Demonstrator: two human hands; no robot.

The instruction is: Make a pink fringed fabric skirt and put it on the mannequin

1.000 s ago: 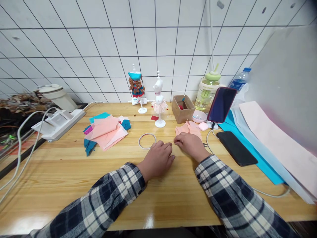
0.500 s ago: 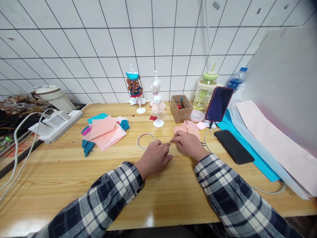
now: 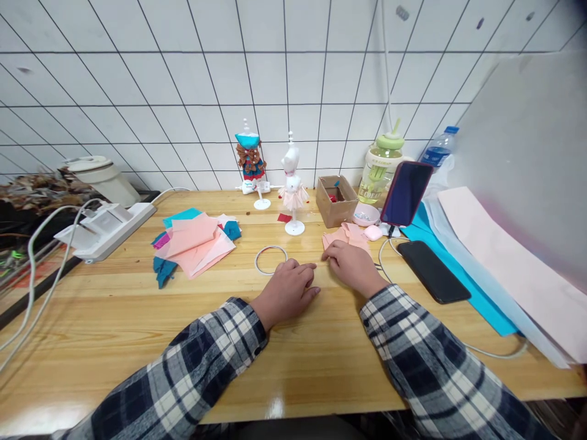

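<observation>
Two hands of mine are down over the middle of the desk (image 3: pixel 183 330), fingertips near each other with a narrow gap between; my left hand (image 3: pixel 288 290) lies palm down, forefinger stretched towards the right, thumb set apart from the fingers; my right hand (image 3: pixel 351 264) is bent inwards, thumb and fingertips close together, and I cannot tell whether they pinch something small.

Just beyond my left hand lies a thin white ring (image 3: pixel 271 247), its near right edge hidden behind my knuckles, so I cannot tell whether they touch; past the fingers of my right hand are pink fabric pieces (image 3: pixel 351 233), partly covered by that hand; next to them sit a small pink case (image 3: pixel 373 233) and a pink dish (image 3: pixel 366 213).

Further back stands a white dress form (image 3: pixel 291 162) in a pale pink skirt (image 3: pixel 294 197), with a red scrap (image 3: pixel 284 217) by its base; a second dress form (image 3: pixel 251 160), dressed in blue, brown and red, stands behind it to the left; a cardboard box (image 3: pixel 338 211) is on the other side; a loose pile of coloured fabric (image 3: pixel 197 241) lies well to the left; to the right, a black phone (image 3: pixel 433 272) lies flat, partly over a blue sheet (image 3: pixel 493 310).
</observation>
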